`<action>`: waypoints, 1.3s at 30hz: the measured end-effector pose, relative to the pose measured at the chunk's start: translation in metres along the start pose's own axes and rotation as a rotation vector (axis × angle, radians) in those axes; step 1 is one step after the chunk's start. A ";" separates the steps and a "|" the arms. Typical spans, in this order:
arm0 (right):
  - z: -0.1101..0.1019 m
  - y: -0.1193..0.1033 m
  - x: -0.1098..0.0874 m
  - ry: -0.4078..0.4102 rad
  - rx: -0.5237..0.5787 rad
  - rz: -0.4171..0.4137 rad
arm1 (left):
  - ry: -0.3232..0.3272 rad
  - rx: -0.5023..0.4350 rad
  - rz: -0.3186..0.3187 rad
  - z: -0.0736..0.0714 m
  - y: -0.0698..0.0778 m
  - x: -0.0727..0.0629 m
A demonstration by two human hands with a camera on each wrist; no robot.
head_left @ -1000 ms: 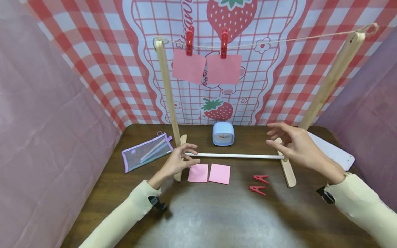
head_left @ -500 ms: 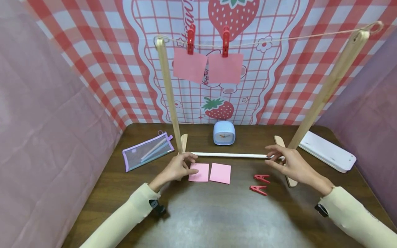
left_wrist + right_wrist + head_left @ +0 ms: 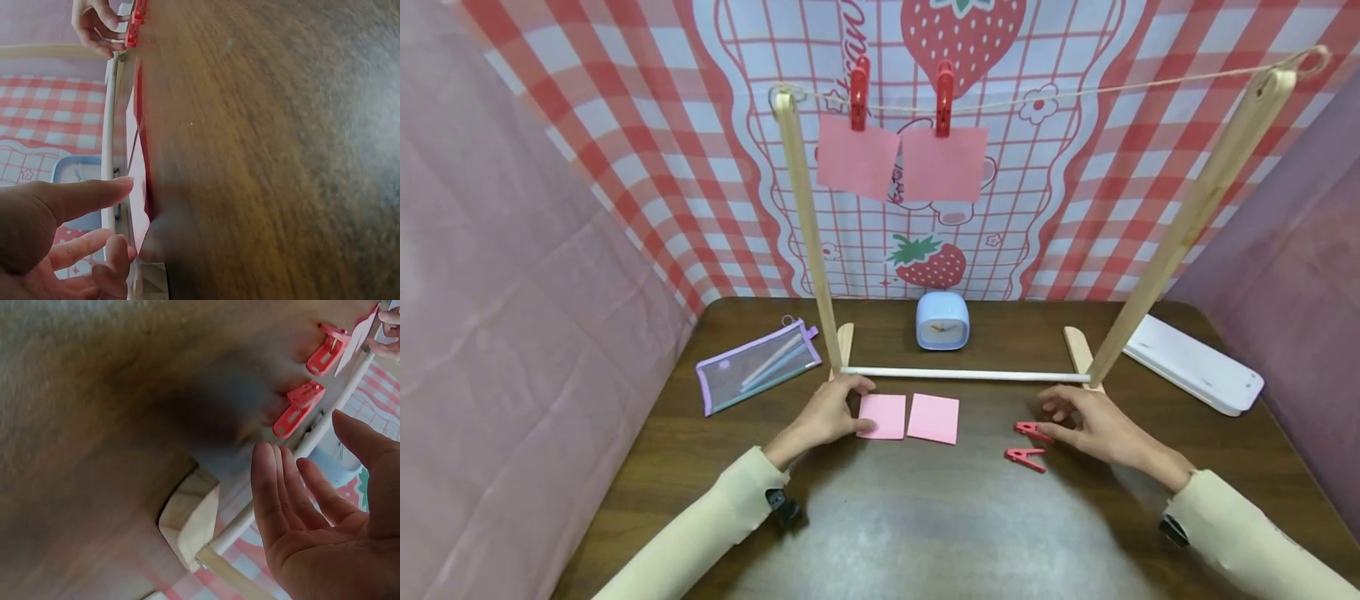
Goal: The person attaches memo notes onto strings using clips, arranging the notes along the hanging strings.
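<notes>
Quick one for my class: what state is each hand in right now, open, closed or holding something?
Left hand: open, at the left pink note.
Right hand: open, near the red clothespins, holding nothing.

We see the head view evenly lit, pale glare on the near tabletop (image 3: 955,525), soft shadows beside the sleeves (image 3: 700,533), both wrist views dimmer, the right one's wood grain (image 3: 125,412) blurred

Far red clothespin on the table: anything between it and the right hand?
Nothing visible. The right hand is right beside the far red clothespin; the other red clothespin lies closer to the person, not between them.
</notes>
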State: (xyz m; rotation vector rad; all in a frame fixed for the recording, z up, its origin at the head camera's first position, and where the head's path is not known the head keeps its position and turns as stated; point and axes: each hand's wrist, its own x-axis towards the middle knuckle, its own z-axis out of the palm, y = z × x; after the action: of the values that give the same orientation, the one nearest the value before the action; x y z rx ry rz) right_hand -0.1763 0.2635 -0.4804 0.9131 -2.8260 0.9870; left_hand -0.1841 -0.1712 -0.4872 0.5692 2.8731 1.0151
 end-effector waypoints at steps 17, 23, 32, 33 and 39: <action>0.012 0.007 -0.003 0.040 -0.097 -0.093 | -0.020 0.048 -0.043 0.006 -0.003 0.003; 0.010 0.007 -0.003 0.025 -0.136 -0.085 | -0.019 0.020 -0.039 0.005 -0.003 0.004; 0.005 0.002 0.000 -0.012 -0.120 -0.003 | -0.014 -0.027 -0.077 0.007 -0.004 0.004; 0.004 0.001 0.001 -0.014 -0.115 0.011 | -0.012 -0.032 -0.085 0.007 -0.004 0.004; 0.001 -0.003 0.003 -0.018 -0.112 0.038 | 0.001 -0.067 -0.088 0.009 -0.003 0.004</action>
State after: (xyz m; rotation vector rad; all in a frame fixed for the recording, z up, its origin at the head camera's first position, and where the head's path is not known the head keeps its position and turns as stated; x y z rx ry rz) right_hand -0.1768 0.2591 -0.4792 0.8650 -2.8894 0.8179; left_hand -0.1872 -0.1667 -0.4957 0.4334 2.8243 1.0930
